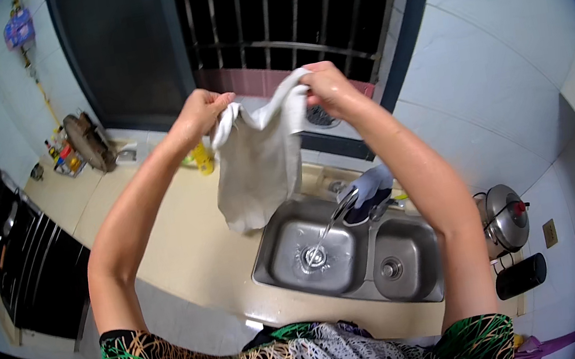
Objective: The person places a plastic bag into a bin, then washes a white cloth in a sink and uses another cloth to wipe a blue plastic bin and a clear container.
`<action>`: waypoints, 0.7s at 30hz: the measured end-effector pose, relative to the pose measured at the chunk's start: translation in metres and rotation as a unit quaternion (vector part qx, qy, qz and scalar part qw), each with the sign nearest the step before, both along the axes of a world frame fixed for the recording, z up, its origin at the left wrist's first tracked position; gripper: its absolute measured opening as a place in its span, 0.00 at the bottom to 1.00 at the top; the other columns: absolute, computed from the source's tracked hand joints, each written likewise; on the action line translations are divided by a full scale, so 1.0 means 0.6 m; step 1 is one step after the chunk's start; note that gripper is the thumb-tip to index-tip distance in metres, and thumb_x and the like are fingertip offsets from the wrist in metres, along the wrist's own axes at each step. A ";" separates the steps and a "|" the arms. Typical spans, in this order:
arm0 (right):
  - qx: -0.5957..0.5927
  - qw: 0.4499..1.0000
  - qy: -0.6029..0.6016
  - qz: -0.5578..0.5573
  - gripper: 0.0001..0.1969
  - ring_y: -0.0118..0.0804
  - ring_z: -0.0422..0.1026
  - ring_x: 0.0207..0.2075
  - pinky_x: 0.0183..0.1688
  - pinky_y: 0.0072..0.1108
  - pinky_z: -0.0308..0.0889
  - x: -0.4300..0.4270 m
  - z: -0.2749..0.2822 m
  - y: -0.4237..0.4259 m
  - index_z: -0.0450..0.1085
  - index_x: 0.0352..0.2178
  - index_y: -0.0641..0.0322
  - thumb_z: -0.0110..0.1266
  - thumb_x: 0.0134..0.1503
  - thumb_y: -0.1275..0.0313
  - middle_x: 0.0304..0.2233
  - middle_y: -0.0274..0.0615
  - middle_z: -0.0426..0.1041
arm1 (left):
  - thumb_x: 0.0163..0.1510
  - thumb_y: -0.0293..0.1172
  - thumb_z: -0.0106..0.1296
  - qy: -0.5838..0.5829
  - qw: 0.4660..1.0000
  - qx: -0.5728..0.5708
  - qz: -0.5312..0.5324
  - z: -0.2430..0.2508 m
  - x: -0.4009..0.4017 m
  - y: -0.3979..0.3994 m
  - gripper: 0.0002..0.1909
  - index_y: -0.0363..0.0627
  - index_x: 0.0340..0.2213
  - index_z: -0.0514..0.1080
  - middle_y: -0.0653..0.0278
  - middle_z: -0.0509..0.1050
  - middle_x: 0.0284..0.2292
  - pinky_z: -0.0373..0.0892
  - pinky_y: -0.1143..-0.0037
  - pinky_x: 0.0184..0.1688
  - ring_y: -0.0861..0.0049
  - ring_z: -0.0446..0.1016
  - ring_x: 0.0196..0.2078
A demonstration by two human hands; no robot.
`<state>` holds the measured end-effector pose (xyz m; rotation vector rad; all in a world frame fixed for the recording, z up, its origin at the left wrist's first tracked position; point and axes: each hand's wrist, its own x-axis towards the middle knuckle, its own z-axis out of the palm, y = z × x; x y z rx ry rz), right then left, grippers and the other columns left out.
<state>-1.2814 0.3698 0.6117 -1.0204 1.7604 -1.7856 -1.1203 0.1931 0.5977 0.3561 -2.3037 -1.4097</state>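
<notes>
Both my hands hold up a damp-looking white cloth (261, 169) by its upper corners, and it hangs between them over the counter and the sink's left rim. My left hand (205, 115) pinches the left corner. The right corner is gripped by my right hand (326, 87), raised in front of the window. Below, water runs from the faucet (347, 201) into the larger basin (314, 264) of a double steel sink. The smaller basin (402, 260) lies to its right. Grey and dark blue gloves (369, 195) drape over the faucet.
On the beige counter (185, 239) a yellow bottle (202, 159) stands behind the cloth. Bottles (65, 154) and a round wooden board (88, 142) are at the far left, near a black stove (35, 262). A steel pot (505, 219) stands right of the sink. Window bars (268, 15) rise behind.
</notes>
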 end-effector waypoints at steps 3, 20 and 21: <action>-0.011 0.999 -0.014 0.047 0.08 0.36 0.72 0.21 0.19 0.19 0.70 0.028 0.036 -0.035 0.67 0.24 0.75 0.41 0.43 0.80 0.23 0.47 0.70 | 0.51 0.42 0.46 0.031 0.996 0.060 -0.060 0.021 -0.035 0.036 0.18 0.36 0.23 0.69 0.71 0.66 0.17 0.57 0.84 0.19 0.89 0.61 0.17; -0.022 1.000 0.001 0.015 0.10 0.28 0.69 0.21 0.20 0.15 0.66 -0.066 0.023 -0.010 0.63 0.32 0.67 0.47 0.51 0.70 0.26 0.41 0.68 | 0.47 0.37 0.49 0.195 0.939 -0.018 -0.283 0.104 -0.188 0.035 0.20 0.44 0.42 0.64 0.59 0.55 0.47 0.60 0.78 0.43 0.79 0.64 0.39; -0.034 0.998 -0.051 0.019 0.11 0.28 0.69 0.20 0.18 0.15 0.67 -0.085 0.029 -0.012 0.63 0.33 0.67 0.44 0.52 0.69 0.25 0.41 0.69 | 0.47 0.37 0.49 0.237 0.948 0.000 -0.210 0.094 -0.197 0.034 0.23 0.47 0.45 0.61 0.59 0.54 0.48 0.60 0.78 0.44 0.78 0.63 0.40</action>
